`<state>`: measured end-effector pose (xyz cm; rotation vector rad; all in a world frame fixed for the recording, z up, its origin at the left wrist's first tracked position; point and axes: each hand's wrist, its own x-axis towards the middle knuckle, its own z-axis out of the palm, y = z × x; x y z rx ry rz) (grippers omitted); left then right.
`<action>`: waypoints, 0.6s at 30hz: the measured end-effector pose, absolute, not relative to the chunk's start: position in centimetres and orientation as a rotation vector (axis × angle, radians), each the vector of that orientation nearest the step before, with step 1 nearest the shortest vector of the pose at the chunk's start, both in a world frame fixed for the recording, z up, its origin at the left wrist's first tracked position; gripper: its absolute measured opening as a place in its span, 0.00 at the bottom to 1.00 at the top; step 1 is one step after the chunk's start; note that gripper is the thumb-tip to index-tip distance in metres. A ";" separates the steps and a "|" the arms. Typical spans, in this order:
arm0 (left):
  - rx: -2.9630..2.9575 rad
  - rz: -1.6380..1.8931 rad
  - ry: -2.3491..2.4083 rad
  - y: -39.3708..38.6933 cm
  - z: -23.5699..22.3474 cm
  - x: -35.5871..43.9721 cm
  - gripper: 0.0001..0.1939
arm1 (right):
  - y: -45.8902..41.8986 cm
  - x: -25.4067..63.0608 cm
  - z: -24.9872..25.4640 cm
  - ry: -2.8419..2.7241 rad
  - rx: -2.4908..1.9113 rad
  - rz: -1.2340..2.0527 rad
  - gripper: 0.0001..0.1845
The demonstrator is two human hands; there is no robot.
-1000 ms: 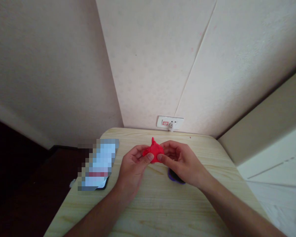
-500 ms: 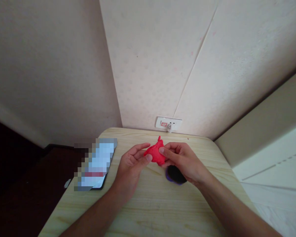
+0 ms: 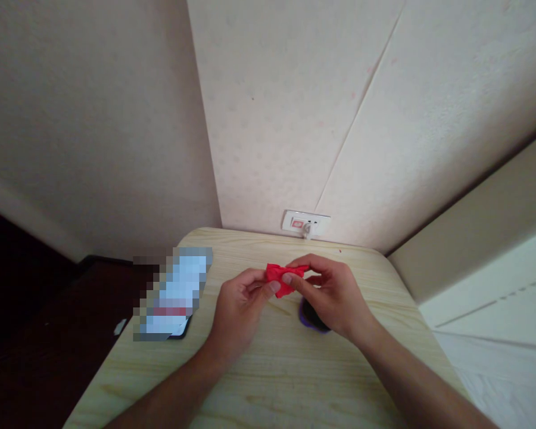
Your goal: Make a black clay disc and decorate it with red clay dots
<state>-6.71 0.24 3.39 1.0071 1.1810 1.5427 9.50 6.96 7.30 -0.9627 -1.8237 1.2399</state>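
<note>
A small, crumpled red cloth [image 3: 282,281] is held up above the table between both hands. Whether it is a flat piece or a little pouch I cannot tell. Thumb and fingers of my left hand [image 3: 243,301] pinch its left edge. On the other side, my right hand [image 3: 333,289] grips it with the thumb pressed on the near face and the fingers behind. Partly covered by my right hand, a round black item with a purple rim [image 3: 311,319] lies on the wood.
A phone [image 3: 181,292], its screen blurred out, lies along the left side of the light wooden table [image 3: 268,381]. Behind the table, a plug sits in the wall socket [image 3: 306,223]. A pale cabinet [image 3: 486,268] stands to the right.
The red cloth has been turned and folded in the fingers: its upright tip no longer shows, and its top edge now spreads sideways. My right fingers have shifted over its upper edge.
</note>
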 end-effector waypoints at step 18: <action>0.716 1.458 0.951 -0.1 3.6 -5.8 0.12 | 6.6 10.2 7.9 -2.382 -0.756 0.567 0.13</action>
